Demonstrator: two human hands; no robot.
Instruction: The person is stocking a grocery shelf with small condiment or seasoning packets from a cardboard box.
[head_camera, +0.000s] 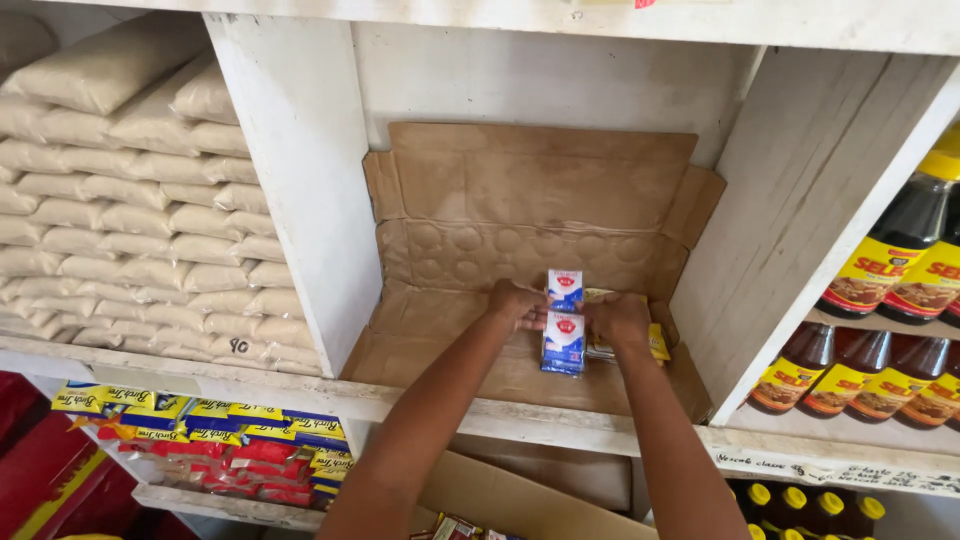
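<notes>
Your left hand (513, 302) and right hand (620, 320) reached side by side into the middle compartment of a white wooden shelf (300, 170). Between them stood a blue-and-white packet (564, 342), upright on the flattened cardboard liner (520, 200) that covered the compartment's floor and back wall. A second, matching packet (565, 287) rested directly on top of the first. Your left hand's fingers pressed the stack from its left side; your right hand closed against its right side, so both hands grasped the stack together. Just behind your right hand lay yellow-edged packets (655, 343), partly hidden. In the compartment to the left, clear bags of pale grain (130, 220) were stacked in rows. To the right stood dark sauce bottles with yellow labels (890, 270).
</notes>
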